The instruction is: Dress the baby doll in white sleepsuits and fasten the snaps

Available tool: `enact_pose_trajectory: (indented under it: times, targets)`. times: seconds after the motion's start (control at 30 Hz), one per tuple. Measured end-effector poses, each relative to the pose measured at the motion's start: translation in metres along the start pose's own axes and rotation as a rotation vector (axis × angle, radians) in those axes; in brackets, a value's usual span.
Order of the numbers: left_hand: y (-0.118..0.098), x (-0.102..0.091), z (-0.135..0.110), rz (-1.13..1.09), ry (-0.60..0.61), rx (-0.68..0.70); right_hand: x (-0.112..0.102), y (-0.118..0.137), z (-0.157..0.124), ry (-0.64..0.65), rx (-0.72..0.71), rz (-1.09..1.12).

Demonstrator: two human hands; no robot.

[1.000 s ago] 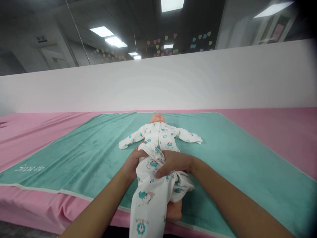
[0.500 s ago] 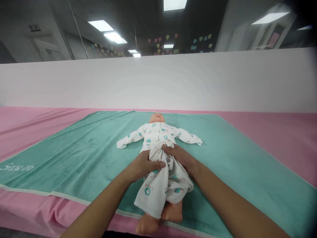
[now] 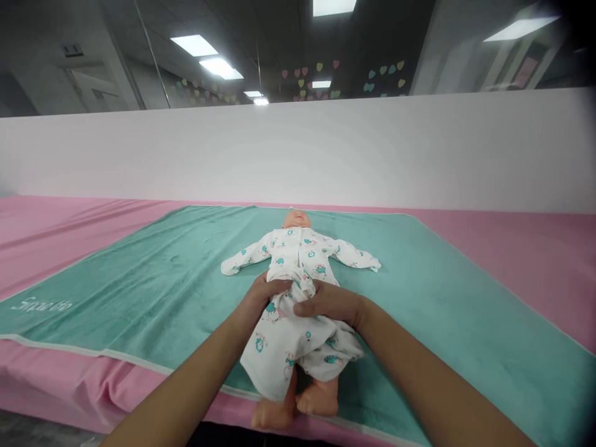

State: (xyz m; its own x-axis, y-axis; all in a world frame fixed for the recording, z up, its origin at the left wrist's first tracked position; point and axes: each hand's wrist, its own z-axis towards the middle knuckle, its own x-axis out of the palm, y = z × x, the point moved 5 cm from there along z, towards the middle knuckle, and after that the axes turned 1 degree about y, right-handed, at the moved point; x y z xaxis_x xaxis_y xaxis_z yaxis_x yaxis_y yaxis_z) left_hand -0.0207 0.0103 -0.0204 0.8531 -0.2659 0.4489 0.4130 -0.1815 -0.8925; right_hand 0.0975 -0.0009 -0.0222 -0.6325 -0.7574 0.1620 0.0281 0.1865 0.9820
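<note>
A baby doll [image 3: 297, 220] lies on its back on a teal blanket [image 3: 162, 285], head away from me. It wears a white printed sleepsuit [image 3: 298, 251], with the sleeves spread out sideways. My left hand [image 3: 261, 298] is closed on bunched sleepsuit fabric at the doll's left hip. My right hand [image 3: 328, 303] is curled over the fabric at the waist, gripping it. The loose legs of the sleepsuit [image 3: 284, 351] hang rumpled over the doll's thighs. Two bare doll feet [image 3: 298, 406] stick out at the near edge.
The blanket lies on a pink sheet [image 3: 521, 248] covering a wide padded surface. A white partition wall [image 3: 326, 155] runs along the far side. The near edge of the surface [image 3: 116, 397] drops off just below the doll's feet.
The sleepsuit legs, held up and hanging long a second ago, have been pushed up toward the waist, baring both feet. Both hands shifted up to the doll's hips.
</note>
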Motion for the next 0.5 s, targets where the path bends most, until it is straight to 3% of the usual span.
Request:
enact_pose_trajectory:
  times: [0.1,0.23,0.33,0.43,0.5]
  targets:
    - [0.002,-0.001,0.002,0.049,0.004,-0.026,0.006,0.006,-0.002,0.008,-0.113,0.163]
    - [-0.003,0.011,-0.010,0.177,0.095,0.051,0.001,0.008,-0.003,-0.112,-0.249,0.302]
    - [-0.005,0.013,-0.016,0.328,0.172,0.075,-0.002,0.006,-0.002,-0.171,-0.242,0.291]
    - [0.001,0.011,-0.018,0.491,0.300,-0.030,0.001,0.007,-0.003,-0.138,-0.212,0.255]
    - [0.004,0.010,-0.018,0.474,0.362,-0.082,0.003,0.008,-0.004,-0.138,-0.199,0.188]
